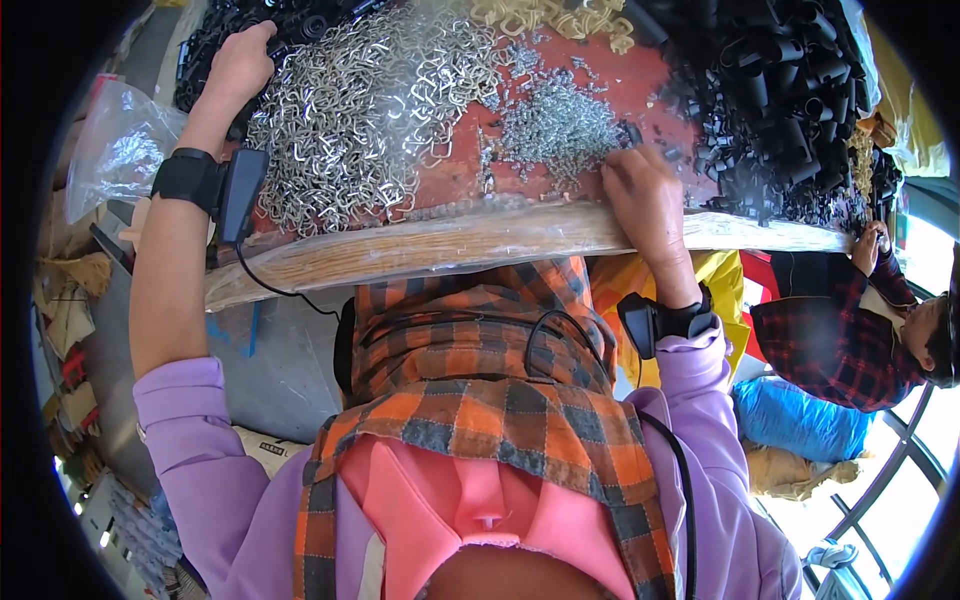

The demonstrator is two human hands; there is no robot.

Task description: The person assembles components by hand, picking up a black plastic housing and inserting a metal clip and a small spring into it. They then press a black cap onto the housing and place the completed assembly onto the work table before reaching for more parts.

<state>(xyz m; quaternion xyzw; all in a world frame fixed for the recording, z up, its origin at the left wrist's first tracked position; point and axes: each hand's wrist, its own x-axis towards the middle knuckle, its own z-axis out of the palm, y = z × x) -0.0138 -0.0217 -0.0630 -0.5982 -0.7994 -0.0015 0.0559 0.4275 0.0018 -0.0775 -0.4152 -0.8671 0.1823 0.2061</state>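
1. Both bare hands of the seated or standing wearer (posture cannot be told) work over a red-topped bench (640, 72), whose near edge is wrapped in clear plastic film.
2. Left hand (240, 64): stretched to the far left, its fingers at a heap of small black parts (300, 28); whether it grasps 1 of them cannot be told.
3. Right hand (645, 190): fingers bent inward and lowered at the near right margin of a heap of tiny silver-grey metal pieces (558, 118); whether anything is pinched between them cannot be told.
4. Between the 2 hands, a broad heap of bent, shiny silver metal hooks (335, 125) covers the left-centre of the bench, just beside the black parts; the silver-grey pieces lie to its right.
5. At the far edge: a heap of pale yellow angular pieces (560, 16). At right: a large heap of black tubular pieces (785, 85).
6. At left, a clear plastic bag (125, 150) is near the left forearm. Each wrist bears a black strap with a device.
7. At far right, 1 co-worker in a dark red checked shirt (835, 345) has hands at the bench's end.
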